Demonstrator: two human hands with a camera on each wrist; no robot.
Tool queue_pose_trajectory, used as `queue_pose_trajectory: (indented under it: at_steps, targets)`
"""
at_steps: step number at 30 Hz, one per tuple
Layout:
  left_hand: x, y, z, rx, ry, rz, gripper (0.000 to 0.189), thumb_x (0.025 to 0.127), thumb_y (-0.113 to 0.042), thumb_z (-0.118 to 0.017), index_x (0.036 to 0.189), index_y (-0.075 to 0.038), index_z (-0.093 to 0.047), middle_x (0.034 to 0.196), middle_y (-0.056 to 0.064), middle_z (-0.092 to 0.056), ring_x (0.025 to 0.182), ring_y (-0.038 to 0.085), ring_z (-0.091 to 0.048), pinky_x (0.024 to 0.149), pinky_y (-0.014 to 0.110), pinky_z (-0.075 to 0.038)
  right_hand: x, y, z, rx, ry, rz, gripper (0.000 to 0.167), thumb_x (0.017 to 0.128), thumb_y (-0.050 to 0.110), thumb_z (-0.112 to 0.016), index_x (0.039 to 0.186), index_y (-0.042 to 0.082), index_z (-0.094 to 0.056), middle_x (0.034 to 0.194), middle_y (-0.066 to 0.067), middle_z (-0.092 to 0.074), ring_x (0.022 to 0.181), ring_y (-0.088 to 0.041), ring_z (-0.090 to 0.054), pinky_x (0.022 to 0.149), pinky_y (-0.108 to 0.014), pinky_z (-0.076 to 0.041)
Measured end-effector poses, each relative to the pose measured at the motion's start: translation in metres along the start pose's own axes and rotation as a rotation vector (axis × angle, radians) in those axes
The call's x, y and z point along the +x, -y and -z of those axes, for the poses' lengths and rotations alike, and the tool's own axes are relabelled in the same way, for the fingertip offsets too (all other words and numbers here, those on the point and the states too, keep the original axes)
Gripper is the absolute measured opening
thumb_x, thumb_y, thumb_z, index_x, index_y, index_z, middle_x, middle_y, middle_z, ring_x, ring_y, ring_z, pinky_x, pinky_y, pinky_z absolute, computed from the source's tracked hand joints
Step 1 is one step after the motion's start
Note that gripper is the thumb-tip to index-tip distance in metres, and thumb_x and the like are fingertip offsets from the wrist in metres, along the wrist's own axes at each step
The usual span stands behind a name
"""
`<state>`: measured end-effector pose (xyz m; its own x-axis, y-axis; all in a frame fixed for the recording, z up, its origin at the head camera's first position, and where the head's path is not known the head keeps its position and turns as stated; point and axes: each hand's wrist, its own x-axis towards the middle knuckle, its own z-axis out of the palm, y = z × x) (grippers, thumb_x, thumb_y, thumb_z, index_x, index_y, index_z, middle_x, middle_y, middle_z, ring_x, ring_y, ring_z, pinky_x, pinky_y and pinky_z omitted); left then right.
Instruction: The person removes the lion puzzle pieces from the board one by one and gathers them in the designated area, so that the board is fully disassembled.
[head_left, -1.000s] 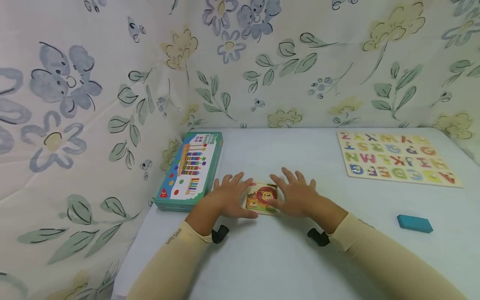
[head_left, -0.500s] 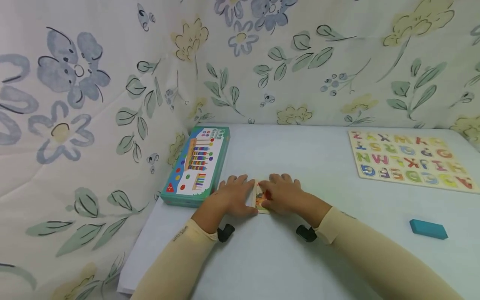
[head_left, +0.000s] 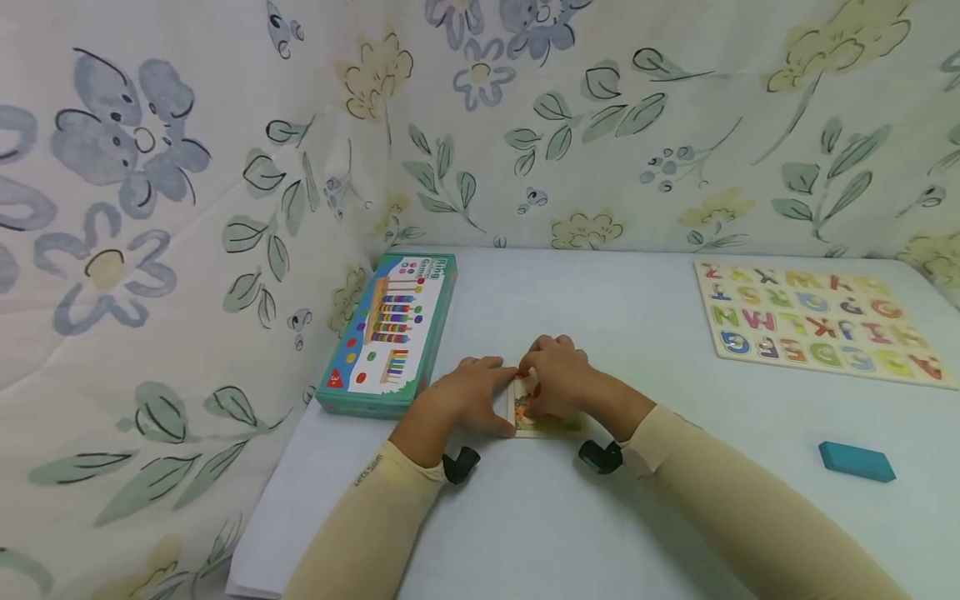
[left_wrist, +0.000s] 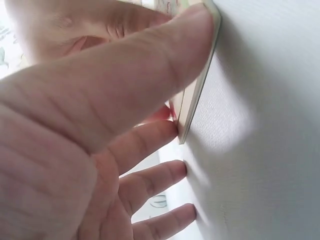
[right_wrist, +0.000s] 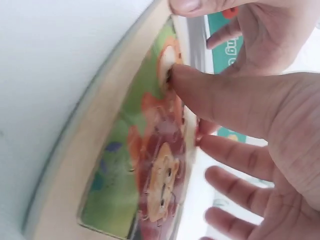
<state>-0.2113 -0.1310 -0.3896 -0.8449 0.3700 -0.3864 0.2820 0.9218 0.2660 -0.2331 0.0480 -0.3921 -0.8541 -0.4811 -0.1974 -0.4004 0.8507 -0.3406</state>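
A small wooden jigsaw puzzle (head_left: 553, 429) with a lion picture lies on the white table. My left hand (head_left: 467, 398) holds its left side, thumb at the near corner and index finger toward the far one. In the left wrist view that thumb lies over the puzzle's edge (left_wrist: 189, 105), and the other fingers spread below. My right hand (head_left: 558, 379) is bent over the puzzle and hides much of it. In the right wrist view its thumb presses on the picture (right_wrist: 117, 175), while the index fingertip is at the far edge. Whether any piece is lifted is hidden.
A green-edged ring game box (head_left: 390, 333) lies left of the hands. An alphabet board (head_left: 817, 321) lies at the back right, with a teal block (head_left: 857, 462) nearer on the right. Floral cloth (head_left: 480, 167) hangs behind and to the left.
My right hand has come down from spread above the puzzle to bent fingers on its left part. The left hand has stayed at the left edge. The head view has shifted slightly.
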Motion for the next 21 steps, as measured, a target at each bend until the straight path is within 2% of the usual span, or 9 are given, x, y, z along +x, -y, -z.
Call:
queue_pose_trajectory:
  at_steps: [6,9,14,17,21]
  targets:
    - [0.001,0.000,-0.001,-0.036,-0.035,0.027,0.094,0.078,-0.049,-0.087,0.157,-0.024,-0.043,0.166,0.000,-0.034,0.152,0.029,-0.029,0.115,0.061,-0.035,-0.001,-0.001,0.001,-0.018,-0.043,0.013,0.050,0.078,0.037,-0.090,0.119,0.017,-0.070,0.131,-0.008,-0.058,0.120,-0.032,-0.045,0.098,-0.054,-0.043]
    - [0.000,-0.001,0.000,-0.042,-0.044,0.031,0.094,0.078,-0.048,-0.087,0.157,-0.023,-0.043,0.165,0.000,-0.035,0.152,0.029,-0.029,0.115,0.064,-0.034,0.000,-0.001,0.001,0.007,-0.078,0.025,0.041,0.081,0.029,-0.088,0.115,0.015,-0.071,0.122,-0.005,-0.065,0.113,-0.029,-0.049,0.098,-0.052,-0.045]
    - [0.000,-0.002,0.001,-0.056,-0.045,0.019,0.092,0.079,-0.046,-0.087,0.157,-0.023,-0.044,0.166,0.001,-0.035,0.152,0.029,-0.029,0.115,0.064,-0.033,0.000,-0.004,0.001,0.146,-0.128,0.026,0.020,0.091,0.012,-0.076,0.110,0.013,-0.072,0.104,-0.002,-0.070,0.100,-0.022,-0.059,0.095,-0.043,-0.052]
    - [0.000,-0.003,0.000,-0.056,-0.043,0.018,0.092,0.079,-0.046,-0.087,0.156,-0.022,-0.044,0.165,0.001,-0.035,0.152,0.029,-0.029,0.115,0.063,-0.034,-0.003,-0.010,0.004,0.221,-0.142,0.048,0.016,0.093,0.008,-0.073,0.108,0.014,-0.073,0.097,0.001,-0.069,0.091,-0.019,-0.061,0.088,-0.039,-0.055]
    - [0.001,-0.002,-0.001,-0.036,-0.034,0.023,0.093,0.079,-0.047,-0.087,0.157,-0.022,-0.043,0.166,0.001,-0.035,0.152,0.029,-0.029,0.116,0.060,-0.034,-0.014,-0.022,0.016,0.292,-0.153,0.077,0.012,0.093,0.008,-0.074,0.101,0.016,-0.077,0.094,0.002,-0.071,0.089,-0.017,-0.064,0.081,-0.036,-0.057]
